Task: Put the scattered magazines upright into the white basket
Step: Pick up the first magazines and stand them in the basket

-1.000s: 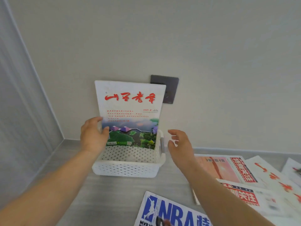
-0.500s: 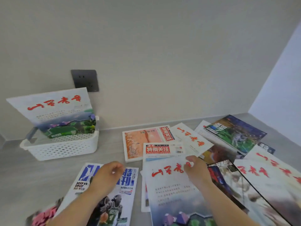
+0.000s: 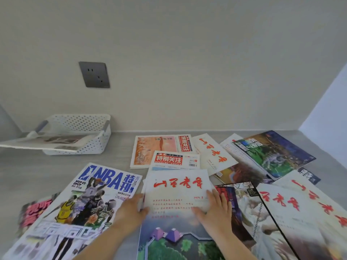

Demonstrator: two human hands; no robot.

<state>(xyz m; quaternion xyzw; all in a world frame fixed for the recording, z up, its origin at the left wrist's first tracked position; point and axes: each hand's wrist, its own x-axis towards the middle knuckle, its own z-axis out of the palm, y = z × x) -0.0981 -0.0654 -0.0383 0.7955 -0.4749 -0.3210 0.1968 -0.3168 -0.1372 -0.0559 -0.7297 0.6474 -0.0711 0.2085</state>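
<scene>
Hands frame a white magazine with red brush lettering and a landscape photo (image 3: 178, 201), lying flat on the grey counter (image 3: 47, 171) directly ahead, its long axis running away from the person. The left hand (image 3: 131, 212) presses its left edge and the right hand (image 3: 216, 209) lies on its right edge, both open; neither has closed on it. The white perforated plastic basket (image 3: 90, 136) sits far left against the wall, nearer the left hand. A pale magazine (image 3: 47, 144) in it looks tipped flat over the rim; its cover is unreadable. Other magazines overlap, some cut off below.
</scene>
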